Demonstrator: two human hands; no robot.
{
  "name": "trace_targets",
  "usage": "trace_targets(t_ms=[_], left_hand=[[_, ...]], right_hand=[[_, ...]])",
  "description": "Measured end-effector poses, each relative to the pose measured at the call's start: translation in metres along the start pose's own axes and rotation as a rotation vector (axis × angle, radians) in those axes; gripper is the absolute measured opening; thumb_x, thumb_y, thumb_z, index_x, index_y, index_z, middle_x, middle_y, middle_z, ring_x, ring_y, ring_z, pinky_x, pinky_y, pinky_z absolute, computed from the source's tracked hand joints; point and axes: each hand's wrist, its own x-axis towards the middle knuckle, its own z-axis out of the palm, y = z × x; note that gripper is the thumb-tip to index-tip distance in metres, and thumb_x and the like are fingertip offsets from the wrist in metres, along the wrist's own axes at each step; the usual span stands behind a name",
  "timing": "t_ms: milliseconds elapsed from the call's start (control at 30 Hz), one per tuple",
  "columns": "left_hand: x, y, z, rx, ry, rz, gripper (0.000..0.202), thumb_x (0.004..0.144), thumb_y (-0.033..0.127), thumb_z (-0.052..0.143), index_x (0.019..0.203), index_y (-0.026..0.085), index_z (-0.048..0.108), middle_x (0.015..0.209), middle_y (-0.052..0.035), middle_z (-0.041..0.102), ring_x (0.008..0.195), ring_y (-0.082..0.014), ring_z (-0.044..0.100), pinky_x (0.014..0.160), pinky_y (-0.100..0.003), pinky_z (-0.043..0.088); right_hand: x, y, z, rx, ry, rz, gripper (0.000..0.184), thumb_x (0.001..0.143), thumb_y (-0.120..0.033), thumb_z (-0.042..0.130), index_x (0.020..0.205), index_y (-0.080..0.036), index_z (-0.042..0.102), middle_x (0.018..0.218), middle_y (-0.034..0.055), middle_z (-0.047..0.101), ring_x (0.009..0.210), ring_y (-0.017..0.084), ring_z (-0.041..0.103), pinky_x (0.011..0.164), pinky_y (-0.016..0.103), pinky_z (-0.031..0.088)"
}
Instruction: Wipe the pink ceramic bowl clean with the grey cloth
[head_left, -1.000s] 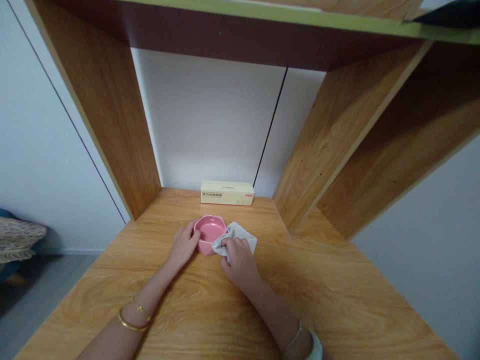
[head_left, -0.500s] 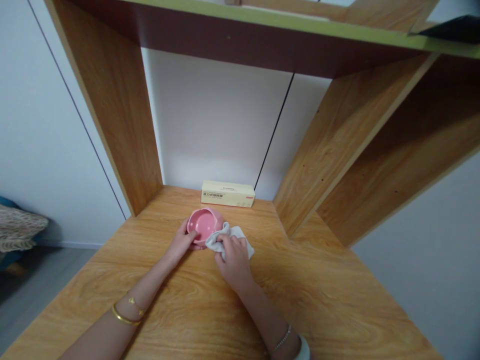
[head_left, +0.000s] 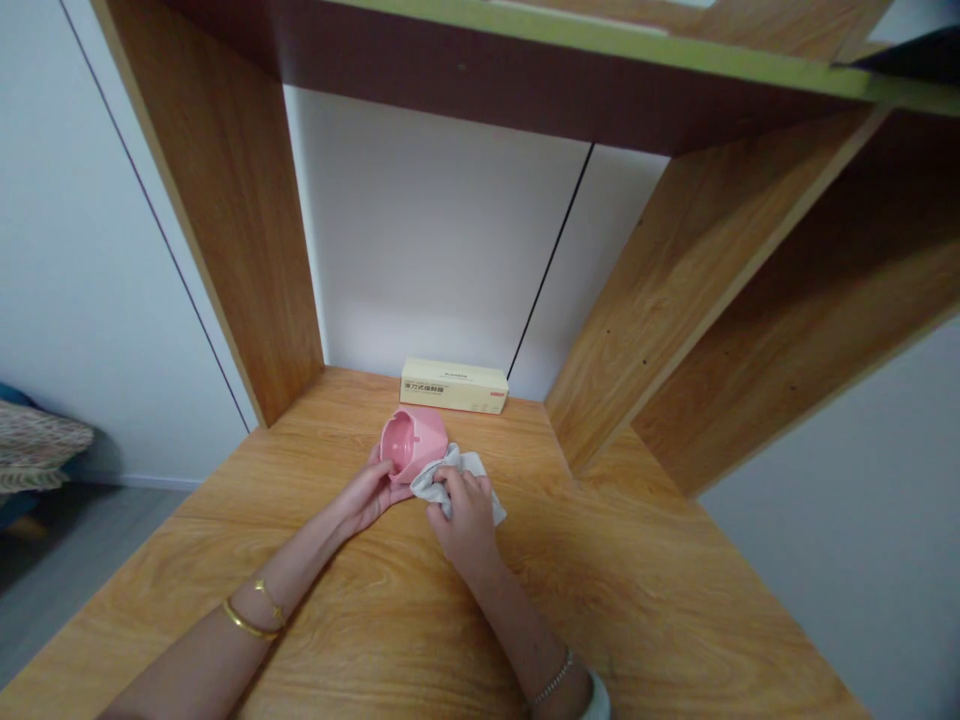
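Note:
A pink bowl [head_left: 426, 440] with a notched rim is tilted so that its opening faces left. My left hand [head_left: 373, 490] grips it from the lower left, with the thumb at the rim and the fingers underneath. Bunched in my right hand [head_left: 466, 515] is a pale grey cloth [head_left: 433, 482], pressed against the lower right side of the bowl. One end of the cloth sticks out behind the fingers on the right. My right fingers are curled round it, and the bowl's underside is hidden.
Behind the bowl a cream cling-film-style box [head_left: 454, 386] lies along the white back wall. Wooden upright panels [head_left: 225, 220] flank the wooden tabletop [head_left: 360, 620], and a shelf [head_left: 480, 90] crosses overhead. Patterned fabric [head_left: 41, 445] shows at far left.
My left hand has turned the bowl, so its opening now faces left and more of its outer side shows. The right hand with the cloth stays nearly in place.

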Motion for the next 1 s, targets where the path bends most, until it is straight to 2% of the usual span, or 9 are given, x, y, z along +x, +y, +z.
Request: trace_targets(t_ms=[67, 133, 267, 367, 500, 800, 867, 1000], left_hand=[[0.0017, -0.0002, -0.0019, 0.007, -0.025, -0.024, 0.061, 0.067, 0.007, 0.048, 0.124, 0.019, 0.027, 0.084, -0.0044, 0.063, 0.066, -0.0139, 0.064, 0.065, -0.028, 0.055], [0.0027, -0.0005, -0.003, 0.019, -0.054, -0.04, 0.063, 0.07, 0.011, 0.049, 0.126, 0.018, 0.023, 0.086, -0.007, 0.064, 0.064, -0.0153, 0.065, 0.063, -0.028, 0.055], [0.0023, -0.0004, -0.0022, 0.041, -0.041, -0.022, 0.061, 0.069, 0.007, 0.047, 0.125, 0.019, 0.026, 0.09, -0.0058, 0.063, 0.066, -0.0148, 0.065, 0.061, -0.028, 0.055], [0.0009, 0.0009, -0.0005, 0.037, -0.034, -0.017, 0.057, 0.07, 0.006, 0.045, 0.123, 0.019, 0.029, 0.091, -0.0044, 0.062, 0.07, -0.0142, 0.064, 0.064, -0.028, 0.055], [0.0003, 0.0023, 0.0005, 0.032, -0.045, -0.035, 0.06, 0.068, 0.002, 0.043, 0.124, 0.018, 0.028, 0.081, -0.0025, 0.063, 0.064, -0.0131, 0.064, 0.061, -0.025, 0.055], [0.0018, 0.0018, -0.0017, 0.034, -0.09, -0.052, 0.059, 0.071, 0.005, 0.043, 0.126, 0.014, 0.023, 0.081, -0.0066, 0.065, 0.062, -0.0154, 0.065, 0.06, -0.026, 0.055], [0.0015, 0.0016, -0.0018, 0.038, -0.103, -0.052, 0.061, 0.072, 0.006, 0.044, 0.127, 0.014, 0.021, 0.081, -0.0073, 0.065, 0.063, -0.0167, 0.066, 0.06, -0.027, 0.055], [0.0012, 0.0015, -0.0023, 0.043, -0.125, -0.053, 0.063, 0.071, 0.007, 0.047, 0.127, 0.018, 0.021, 0.085, -0.0071, 0.064, 0.066, -0.0181, 0.067, 0.063, -0.03, 0.056]], right_hand=[[0.0025, 0.0032, -0.0007, 0.031, 0.094, 0.041, 0.023, 0.068, -0.012, 0.041, 0.088, -0.021, 0.05, 0.083, 0.0027, 0.059, 0.078, 0.018, 0.049, 0.074, 0.031, 0.028], [0.0051, 0.006, -0.0018, 0.046, 0.133, 0.047, 0.023, 0.07, -0.013, 0.04, 0.09, -0.02, 0.049, 0.085, 0.0032, 0.059, 0.079, 0.018, 0.049, 0.075, 0.031, 0.029], [0.007, 0.0072, -0.0024, 0.024, 0.015, -0.061, 0.017, 0.064, -0.013, 0.044, 0.078, -0.022, 0.049, 0.074, -0.0006, 0.057, 0.073, 0.017, 0.048, 0.073, 0.03, 0.028], [0.0064, 0.006, -0.0012, 0.002, -0.001, -0.083, 0.015, 0.063, -0.014, 0.045, 0.075, -0.022, 0.047, 0.072, -0.0005, 0.056, 0.072, 0.017, 0.048, 0.072, 0.03, 0.028], [0.0059, 0.0061, 0.0004, 0.053, 0.003, -0.043, 0.016, 0.063, -0.015, 0.043, 0.077, -0.021, 0.045, 0.07, -0.0011, 0.054, 0.068, 0.016, 0.047, 0.072, 0.03, 0.03], [0.0033, 0.0077, 0.0049, 0.158, 0.029, 0.066, 0.015, 0.063, -0.015, 0.042, 0.076, -0.022, 0.044, 0.058, -0.0054, 0.044, 0.058, 0.014, 0.042, 0.067, 0.029, 0.033], [0.0023, 0.0084, 0.006, 0.184, 0.079, 0.1, 0.015, 0.065, -0.016, 0.043, 0.079, -0.022, 0.045, 0.063, -0.0036, 0.048, 0.062, 0.015, 0.045, 0.069, 0.029, 0.034], [0.0023, 0.0094, 0.0043, 0.222, 0.261, 0.143, 0.021, 0.069, -0.018, 0.041, 0.09, -0.02, 0.046, 0.084, 0.0033, 0.056, 0.079, 0.018, 0.049, 0.073, 0.031, 0.035]])
